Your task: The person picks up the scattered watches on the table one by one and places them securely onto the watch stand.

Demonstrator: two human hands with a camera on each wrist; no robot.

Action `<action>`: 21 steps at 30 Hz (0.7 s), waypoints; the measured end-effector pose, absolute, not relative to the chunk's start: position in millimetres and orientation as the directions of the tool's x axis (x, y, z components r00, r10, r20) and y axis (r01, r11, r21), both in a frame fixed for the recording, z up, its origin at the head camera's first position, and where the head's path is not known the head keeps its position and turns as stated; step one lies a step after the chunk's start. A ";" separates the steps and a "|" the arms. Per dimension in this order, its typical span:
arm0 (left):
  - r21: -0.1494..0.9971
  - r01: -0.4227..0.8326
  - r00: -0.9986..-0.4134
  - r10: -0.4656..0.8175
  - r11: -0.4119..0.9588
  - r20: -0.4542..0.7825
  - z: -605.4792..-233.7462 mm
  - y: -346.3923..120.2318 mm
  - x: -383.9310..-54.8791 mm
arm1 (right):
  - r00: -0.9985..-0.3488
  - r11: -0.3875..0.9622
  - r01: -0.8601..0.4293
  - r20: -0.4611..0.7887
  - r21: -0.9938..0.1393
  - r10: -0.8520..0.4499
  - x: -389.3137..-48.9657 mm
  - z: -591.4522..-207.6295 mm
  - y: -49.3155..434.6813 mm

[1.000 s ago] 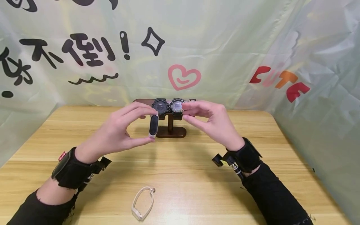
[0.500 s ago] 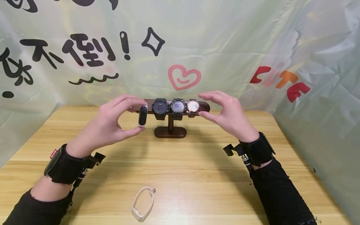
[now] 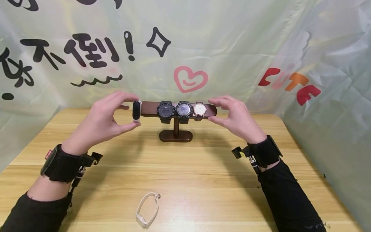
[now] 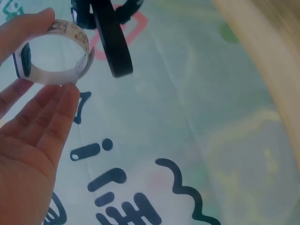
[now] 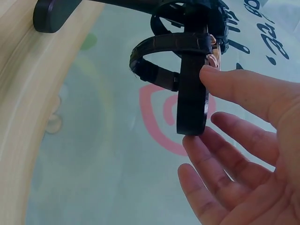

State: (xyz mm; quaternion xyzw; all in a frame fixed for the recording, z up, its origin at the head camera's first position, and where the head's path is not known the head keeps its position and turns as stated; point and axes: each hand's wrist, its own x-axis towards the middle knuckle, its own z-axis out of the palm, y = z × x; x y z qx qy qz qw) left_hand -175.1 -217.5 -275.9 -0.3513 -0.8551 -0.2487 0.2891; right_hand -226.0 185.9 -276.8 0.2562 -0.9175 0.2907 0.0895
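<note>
A white fitness band (image 3: 136, 111) with a dark oval screen is pinched between the thumb and fingers of my left hand (image 3: 105, 117). In the left wrist view the band (image 4: 77, 77) forms a loop beside the bar's end. The dark brown watch stand (image 3: 149, 109) carries two black digital watches (image 3: 165, 110) and a rose-gold-rimmed watch (image 3: 199, 109) on its bar. My right hand (image 3: 236, 117) holds the bar's right end, thumb below and fingers above. From the right wrist view, the thumb (image 5: 225, 79) overlaps the bar beside the rose-gold watch's dark strap (image 5: 154, 75).
A cream wristband (image 3: 147, 209) lies looped near the front of the wooden table (image 3: 185, 174). The stand's oval foot (image 3: 175, 136) rests toward the back. A pale printed cloth (image 3: 232, 48) hangs behind and at the right.
My left hand has carried the fitness band leftward and up, from before the black watches to the bar's left end. My right hand has moved right, uncovering the rose-gold watch, to the bar's end.
</note>
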 end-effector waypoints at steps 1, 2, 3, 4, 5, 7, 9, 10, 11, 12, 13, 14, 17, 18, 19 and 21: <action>0.225 0.739 -0.591 0.451 0.635 0.669 -276.1 -218.6 -175.8 | -0.855 0.700 -0.519 0.308 -0.490 -0.417 -226.3 -276.9 186.1; 0.227 0.734 -0.595 0.445 0.640 0.669 -276.2 -219.8 -176.3 | -0.856 0.700 -0.517 0.304 -0.493 -0.418 -226.4 -276.9 186.3; 0.230 0.731 -0.598 0.440 0.643 0.670 -276.3 -220.9 -176.9 | -0.857 0.701 -0.515 0.300 -0.494 -0.418 -226.5 -277.1 186.3; 0.232 0.728 -0.600 0.436 0.645 0.671 -276.4 -221.9 -177.5 | -0.858 0.700 -0.513 0.297 -0.497 -0.419 -226.7 -277.5 186.5; 0.233 0.727 -0.600 0.433 0.646 0.672 -276.6 -222.9 -178.1 | -0.858 0.699 -0.514 0.296 -0.498 -0.420 -227.0 -277.7 186.6; 0.234 0.726 -0.600 0.429 0.647 0.675 -277.1 -224.7 -179.7 | -0.859 0.701 -0.512 0.294 -0.496 -0.420 -227.6 -278.1 186.8; 0.233 0.719 -0.605 0.426 0.654 0.673 -278.2 -226.8 -181.4 | -0.859 0.703 -0.512 0.293 -0.493 -0.420 -228.1 -278.4 187.1; 0.233 0.716 -0.608 0.424 0.658 0.671 -278.9 -227.8 -182.4 | -0.858 0.704 -0.513 0.294 -0.492 -0.421 -228.3 -278.3 187.1; 0.232 0.711 -0.612 0.422 0.663 0.669 -279.7 -228.8 -183.6 | -0.858 0.704 -0.513 0.293 -0.491 -0.421 -228.4 -278.2 187.1; 0.233 0.706 -0.617 0.420 0.669 0.665 -280.8 -229.9 -184.9 | -0.859 0.705 -0.512 0.292 -0.491 -0.421 -228.4 -278.5 187.2; 0.233 0.699 -0.623 0.417 0.676 0.661 -281.9 -231.1 -186.3 | -0.859 0.705 -0.512 0.293 -0.490 -0.421 -228.6 -278.5 187.3; 0.235 0.695 -0.628 0.415 0.679 0.658 -283.2 -232.2 -187.8 | -0.859 0.706 -0.512 0.292 -0.490 -0.421 -228.7 -278.5 187.4; 0.244 0.688 -0.641 0.413 0.684 0.647 -287.7 -235.1 -192.7 | -0.858 0.705 -0.513 0.290 -0.490 -0.423 -229.1 -278.7 187.5; 0.249 0.687 -0.645 0.414 0.683 0.643 -289.4 -235.9 -194.3 | -0.858 0.704 -0.514 0.291 -0.489 -0.424 -229.3 -278.6 187.5; 0.257 0.686 -0.650 0.414 0.681 0.638 -291.0 -236.4 -195.8 | -0.857 0.703 -0.515 0.291 -0.490 -0.425 -229.5 -278.7 187.6; 0.275 0.683 -0.661 0.412 0.677 0.627 -293.9 -237.0 -198.5 | -0.857 0.701 -0.516 0.291 -0.493 -0.426 -229.8 -278.9 187.6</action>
